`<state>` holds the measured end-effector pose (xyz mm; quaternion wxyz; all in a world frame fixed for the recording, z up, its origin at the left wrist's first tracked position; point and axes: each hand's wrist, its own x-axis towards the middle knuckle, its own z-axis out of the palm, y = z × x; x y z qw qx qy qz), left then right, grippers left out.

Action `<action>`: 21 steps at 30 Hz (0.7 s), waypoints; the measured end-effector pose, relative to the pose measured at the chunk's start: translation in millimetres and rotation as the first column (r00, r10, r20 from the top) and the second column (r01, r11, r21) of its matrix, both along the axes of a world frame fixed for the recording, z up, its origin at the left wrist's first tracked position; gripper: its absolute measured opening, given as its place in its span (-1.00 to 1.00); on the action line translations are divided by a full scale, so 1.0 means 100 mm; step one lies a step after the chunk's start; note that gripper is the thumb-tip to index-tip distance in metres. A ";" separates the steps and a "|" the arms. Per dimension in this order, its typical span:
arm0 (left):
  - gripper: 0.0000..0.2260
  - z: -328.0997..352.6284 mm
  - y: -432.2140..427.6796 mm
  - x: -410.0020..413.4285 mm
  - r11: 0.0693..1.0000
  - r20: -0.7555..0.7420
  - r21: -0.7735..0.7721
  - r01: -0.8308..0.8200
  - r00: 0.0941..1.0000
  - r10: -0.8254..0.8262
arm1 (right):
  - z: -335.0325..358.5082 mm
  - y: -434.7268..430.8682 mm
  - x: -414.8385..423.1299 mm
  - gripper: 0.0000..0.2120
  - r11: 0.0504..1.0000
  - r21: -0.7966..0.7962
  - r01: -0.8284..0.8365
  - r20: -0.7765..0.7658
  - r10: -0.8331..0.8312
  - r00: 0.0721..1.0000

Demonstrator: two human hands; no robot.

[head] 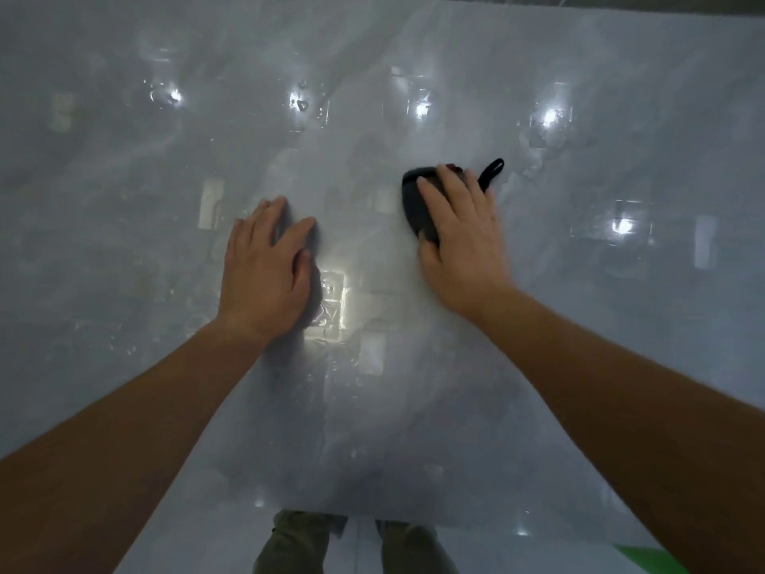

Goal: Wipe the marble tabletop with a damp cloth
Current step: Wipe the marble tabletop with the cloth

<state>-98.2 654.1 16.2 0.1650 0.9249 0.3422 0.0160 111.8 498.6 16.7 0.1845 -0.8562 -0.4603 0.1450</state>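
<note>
A glossy grey marble tabletop (414,55) fills the view, wet with streaks and droplets. A dark folded cloth (419,200) with a small black hanging loop (492,169) lies on it right of centre. My right hand (459,238) presses flat on top of the cloth, fingers spread over it. My left hand (269,267) rests palm down on the bare marble to the left of the cloth, fingers apart and holding nothing.
Ceiling lights reflect as bright spots across the tabletop. Its near edge runs along the bottom, with my legs in olive trousers (298,544) below it. A green patch (645,559) shows on the floor at the lower right.
</note>
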 end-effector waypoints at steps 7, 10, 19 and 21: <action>-0.59 0.05 -0.04 0.02 1.000 -0.048 -0.012 0.001 0.999 -0.002 | 0.05 -0.93 -1.12 -0.33 0.834 -0.013 -0.552 0.010 0.552 0.834; -0.57 0.08 -0.08 -0.08 1.000 -0.070 0.002 -0.010 0.997 0.010 | 0.04 -0.80 -0.81 -0.37 0.822 0.029 -0.568 0.030 0.568 0.823; -0.56 0.09 -0.23 -0.60 1.000 -0.081 0.013 -0.020 0.996 0.021 | -0.01 -0.72 -1.23 -0.37 0.975 0.051 -0.215 -0.005 0.216 0.976; -0.56 0.10 -0.26 -0.70 1.000 -0.086 -0.005 -0.009 0.996 0.008 | 0.02 -1.02 -1.67 -0.36 0.917 0.009 -0.398 0.001 0.398 0.917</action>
